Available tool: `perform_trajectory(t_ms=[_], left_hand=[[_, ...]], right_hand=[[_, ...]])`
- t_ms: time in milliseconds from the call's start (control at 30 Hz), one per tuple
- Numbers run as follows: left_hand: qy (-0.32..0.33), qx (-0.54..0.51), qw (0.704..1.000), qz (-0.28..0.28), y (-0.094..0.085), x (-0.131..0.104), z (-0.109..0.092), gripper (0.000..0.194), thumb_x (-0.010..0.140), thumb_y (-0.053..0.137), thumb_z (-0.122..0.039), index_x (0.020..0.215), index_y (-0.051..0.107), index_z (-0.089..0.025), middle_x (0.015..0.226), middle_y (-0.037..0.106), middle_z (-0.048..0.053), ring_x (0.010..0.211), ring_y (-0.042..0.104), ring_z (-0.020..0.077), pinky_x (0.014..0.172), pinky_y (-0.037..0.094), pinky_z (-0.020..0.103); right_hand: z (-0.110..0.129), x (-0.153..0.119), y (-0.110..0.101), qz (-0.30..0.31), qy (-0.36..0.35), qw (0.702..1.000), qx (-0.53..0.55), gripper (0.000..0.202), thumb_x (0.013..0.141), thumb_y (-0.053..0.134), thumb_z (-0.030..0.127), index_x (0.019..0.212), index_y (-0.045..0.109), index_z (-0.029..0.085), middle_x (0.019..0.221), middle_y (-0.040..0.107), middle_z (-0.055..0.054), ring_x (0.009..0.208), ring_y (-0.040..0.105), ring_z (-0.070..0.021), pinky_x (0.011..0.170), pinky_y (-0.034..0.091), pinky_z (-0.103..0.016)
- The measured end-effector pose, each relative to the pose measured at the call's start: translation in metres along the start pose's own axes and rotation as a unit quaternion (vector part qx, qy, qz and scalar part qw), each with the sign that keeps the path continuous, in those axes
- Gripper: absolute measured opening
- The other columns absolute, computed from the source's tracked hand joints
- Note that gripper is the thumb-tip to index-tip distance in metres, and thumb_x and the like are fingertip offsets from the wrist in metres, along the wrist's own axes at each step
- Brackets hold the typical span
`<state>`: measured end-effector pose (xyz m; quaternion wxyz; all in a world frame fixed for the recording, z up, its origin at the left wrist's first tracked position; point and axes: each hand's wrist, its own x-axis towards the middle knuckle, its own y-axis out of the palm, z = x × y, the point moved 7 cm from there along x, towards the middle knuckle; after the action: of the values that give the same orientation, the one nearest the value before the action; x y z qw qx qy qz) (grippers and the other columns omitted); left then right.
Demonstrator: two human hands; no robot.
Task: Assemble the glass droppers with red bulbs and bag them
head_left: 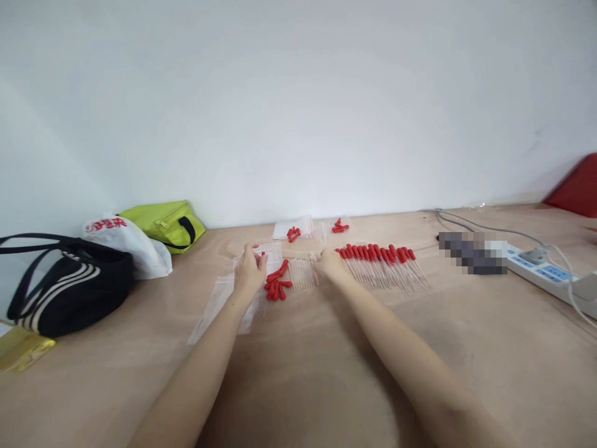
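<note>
My left hand (250, 271) is closed on a small red rubber piece (263, 254), above clear plastic bags (218, 302). Right beside it lies a pile of red rubber pieces (278, 283). My right hand (327, 264) has its fingers pressed together at the right end of a row of thin clear sticks (301, 274); what it grips, if anything, is too small to make out. To its right, several clear sticks with red rubber bulbs on their upper ends (377, 258) lie side by side on the table.
Small bags with red pieces (293, 233) lie near the wall. A black bag (88, 292), white plastic bag (140, 249) and yellow-green bag (172, 225) stand left. On the right are a blurred dark object (471, 252), a power strip (550, 270) and cables.
</note>
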<state>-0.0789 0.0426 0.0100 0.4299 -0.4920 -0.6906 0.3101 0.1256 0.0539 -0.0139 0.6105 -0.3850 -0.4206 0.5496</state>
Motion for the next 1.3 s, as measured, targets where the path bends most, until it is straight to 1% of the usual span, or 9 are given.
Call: perform_trajectory(t_ms=[67,133,233,333,433,500,667,933,1300], left_hand=[[0.085,-0.126,0.988,-0.010,0.000,-0.015,-0.016,0.033,0.084,0.040,-0.024,0.116,0.035,-0.018,0.085,0.056,0.002,0.068,0.061,0.0136,0.061,0.047,0.025],[0.170,-0.197,0.965,0.016,0.005,-0.035,-0.031,0.029,0.083,0.042,-0.022,0.112,0.042,-0.018,0.083,0.054,0.002,0.066,0.060,0.0120,0.061,0.048,0.025],[0.284,-0.168,0.944,0.019,0.014,-0.070,-0.051,0.015,0.083,0.045,-0.021,0.091,0.057,-0.018,0.088,0.053,0.005,0.084,0.057,0.0161,0.073,0.047,0.029],[0.328,-0.140,0.934,-0.001,0.021,-0.093,-0.059,0.015,0.084,0.046,-0.020,0.088,0.060,-0.018,0.091,0.055,0.006,0.087,0.055,0.0173,0.076,0.044,0.032],[0.351,-0.097,0.931,-0.016,0.026,-0.104,-0.063,0.013,0.083,0.049,-0.023,0.088,0.061,-0.020,0.088,0.060,0.004,0.085,0.054,0.0182,0.078,0.041,0.035],[0.363,-0.082,0.928,-0.016,0.027,-0.106,-0.066,0.013,0.084,0.049,-0.023,0.089,0.061,-0.020,0.088,0.062,0.004,0.085,0.054,0.0183,0.078,0.039,0.035],[0.366,-0.082,0.927,0.006,0.025,-0.105,-0.068,0.015,0.086,0.045,-0.025,0.087,0.059,-0.020,0.084,0.065,0.002,0.080,0.057,0.0168,0.075,0.037,0.033],[0.360,-0.134,0.923,0.027,0.027,-0.104,-0.065,0.017,0.087,0.044,-0.027,0.090,0.059,-0.020,0.083,0.067,0.001,0.074,0.057,0.0143,0.073,0.038,0.031],[0.359,-0.116,0.924,0.060,0.029,-0.103,-0.067,0.023,0.089,0.038,-0.024,0.091,0.060,-0.021,0.088,0.066,0.003,0.080,0.058,0.0154,0.074,0.034,0.031]], right_hand=[[-0.010,-0.006,-0.007,0.001,-0.011,1.000,0.014,0.023,0.076,0.048,0.020,0.092,0.063,0.013,0.081,0.065,-0.012,0.073,0.060,-0.0184,0.059,0.040,-0.025],[-0.020,-0.015,-0.014,-0.004,-0.045,0.999,0.030,0.024,0.078,0.045,0.020,0.096,0.062,0.016,0.087,0.064,-0.009,0.080,0.058,-0.0169,0.064,0.039,-0.024],[-0.027,-0.037,-0.022,-0.030,-0.181,0.981,0.063,0.021,0.079,0.044,0.018,0.087,0.063,0.017,0.084,0.061,-0.007,0.081,0.054,-0.0160,0.068,0.037,-0.025],[-0.036,-0.065,-0.025,-0.089,-0.269,0.954,0.094,0.019,0.081,0.044,0.019,0.082,0.063,0.016,0.076,0.059,-0.005,0.076,0.051,-0.0155,0.070,0.035,-0.027],[-0.043,-0.091,-0.026,-0.190,-0.292,0.931,0.106,0.020,0.083,0.043,0.022,0.084,0.062,0.016,0.076,0.058,-0.005,0.074,0.051,-0.0148,0.073,0.033,-0.030],[-0.039,-0.104,-0.023,-0.220,-0.321,0.915,0.103,0.020,0.084,0.042,0.021,0.087,0.061,0.016,0.079,0.060,-0.005,0.074,0.051,-0.0135,0.076,0.031,-0.030],[-0.029,-0.115,-0.017,-0.220,-0.365,0.903,0.055,0.021,0.085,0.041,0.019,0.091,0.061,0.018,0.081,0.062,-0.004,0.072,0.052,-0.0118,0.082,0.028,-0.033],[-0.023,-0.116,-0.014,-0.211,-0.353,0.911,0.011,0.021,0.084,0.043,0.021,0.091,0.063,0.021,0.077,0.063,-0.002,0.069,0.052,-0.0107,0.084,0.021,-0.035],[-0.021,-0.114,-0.009,-0.200,-0.376,0.905,0.003,0.024,0.083,0.043,0.016,0.094,0.064,0.022,0.075,0.062,-0.001,0.069,0.051,-0.0107,0.082,0.021,-0.035]])
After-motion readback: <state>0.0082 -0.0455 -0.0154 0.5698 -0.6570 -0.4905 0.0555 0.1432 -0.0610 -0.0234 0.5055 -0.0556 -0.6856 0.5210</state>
